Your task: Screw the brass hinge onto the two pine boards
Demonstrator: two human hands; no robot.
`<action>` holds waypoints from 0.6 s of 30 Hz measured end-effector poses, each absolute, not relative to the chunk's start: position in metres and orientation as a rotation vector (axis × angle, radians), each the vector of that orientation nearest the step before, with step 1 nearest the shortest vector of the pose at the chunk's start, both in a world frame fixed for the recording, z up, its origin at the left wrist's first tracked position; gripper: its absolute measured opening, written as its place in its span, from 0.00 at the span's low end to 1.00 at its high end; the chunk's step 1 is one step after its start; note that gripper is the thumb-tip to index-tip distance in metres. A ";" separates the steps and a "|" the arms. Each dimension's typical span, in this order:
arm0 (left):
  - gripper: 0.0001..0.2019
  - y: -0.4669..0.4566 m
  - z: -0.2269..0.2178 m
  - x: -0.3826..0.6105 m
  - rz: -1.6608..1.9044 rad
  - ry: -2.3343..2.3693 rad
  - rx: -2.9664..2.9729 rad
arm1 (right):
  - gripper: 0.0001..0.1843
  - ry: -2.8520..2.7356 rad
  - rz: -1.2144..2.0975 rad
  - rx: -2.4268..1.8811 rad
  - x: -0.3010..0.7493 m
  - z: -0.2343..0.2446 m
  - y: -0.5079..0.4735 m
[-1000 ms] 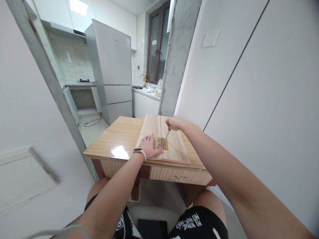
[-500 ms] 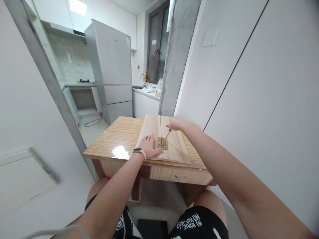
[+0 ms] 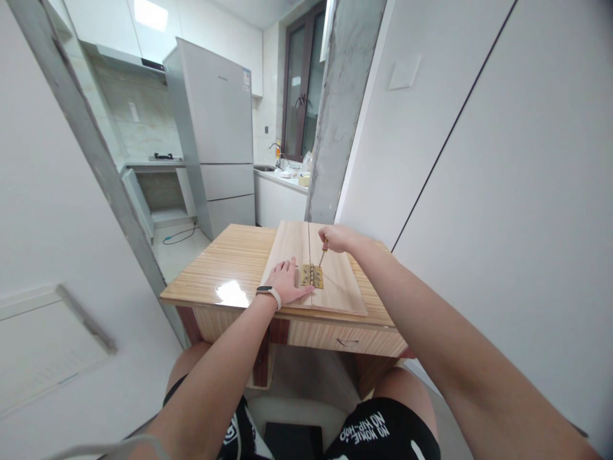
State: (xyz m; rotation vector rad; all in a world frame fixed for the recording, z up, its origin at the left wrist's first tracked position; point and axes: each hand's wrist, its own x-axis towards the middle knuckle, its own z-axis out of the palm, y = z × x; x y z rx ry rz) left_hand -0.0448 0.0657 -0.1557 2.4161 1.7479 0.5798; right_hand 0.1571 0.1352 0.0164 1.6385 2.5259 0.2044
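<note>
Two pale wooden boards (image 3: 338, 291) lie side by side on the desk, with a narrow seam between them. A brass hinge (image 3: 312, 276) straddles that seam near the boards' front part. My left hand (image 3: 286, 281) rests flat with fingers spread on the left board, its thumb reaching along the hinge's near edge. My right hand (image 3: 336, 238) is closed round the handle of a screwdriver (image 3: 324, 249). The screwdriver's shaft slants down to the far right corner of the hinge; whether a screw sits under its tip is too small to tell.
The striped wooden desk (image 3: 239, 252) has a drawer with a handle (image 3: 347, 342) at its front. A white wall panel (image 3: 454, 211) stands close on the right. Farther back are a fridge (image 3: 218, 115) and a sink counter (image 3: 282, 191).
My right hand has turned on the screwdriver and shifted slightly left, so the screwdriver stands more upright. My left hand, the boards and the hinge have stayed put.
</note>
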 end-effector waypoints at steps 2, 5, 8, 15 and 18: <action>0.62 0.066 -0.156 -0.044 0.574 1.754 2.410 | 0.14 2.551 0.231 1.639 0.157 0.016 0.132; 0.62 0.067 -0.156 -0.044 0.568 1.750 2.412 | 0.27 2.508 0.291 1.680 0.156 0.017 0.127; 0.62 0.068 -0.156 -0.045 0.569 1.748 2.420 | 0.34 2.408 0.286 1.736 0.153 0.019 0.126; 0.63 0.070 -0.159 -0.046 0.571 1.748 2.428 | 0.29 2.378 0.284 1.768 0.155 0.019 0.131; 0.63 0.070 -0.159 -0.046 0.574 1.744 2.431 | 0.22 2.432 0.303 1.717 0.157 0.018 0.134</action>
